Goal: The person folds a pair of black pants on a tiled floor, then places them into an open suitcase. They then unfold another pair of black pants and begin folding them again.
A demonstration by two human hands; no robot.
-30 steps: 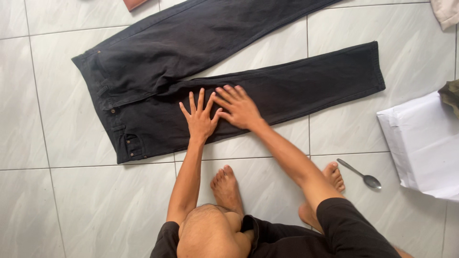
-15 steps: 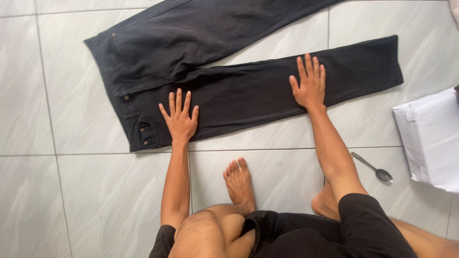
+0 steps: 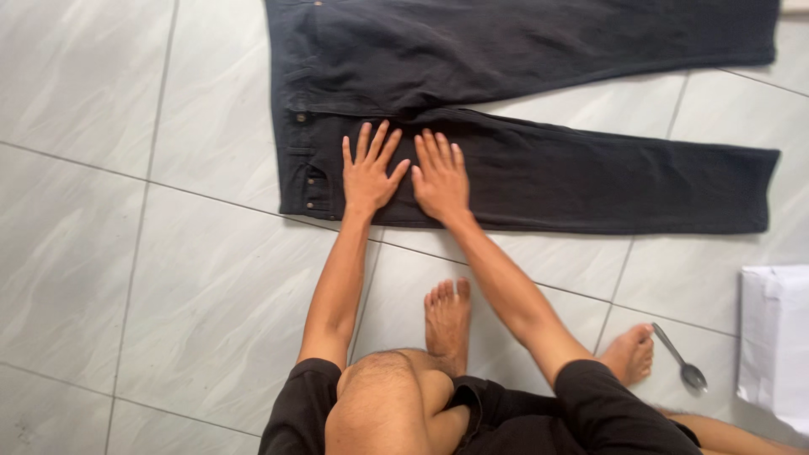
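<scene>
Our black jeans point(image 3: 522, 126) lie flat on the pale tiled floor point(image 3: 152, 253), waistband to our left and both legs running out to our right, so the long axis crosses in front of us. Our left hand point(image 3: 368, 173) and right hand point(image 3: 442, 179) rest side by side, palms down and fingers spread, gripping nothing, on the upper part of the nearer leg; the left sits closer to the waistband and pocket. Beside our right foot point(image 3: 630, 354) lies a metal spoon point(image 3: 681, 360), and a white package point(image 3: 775, 337) sits further right.
</scene>
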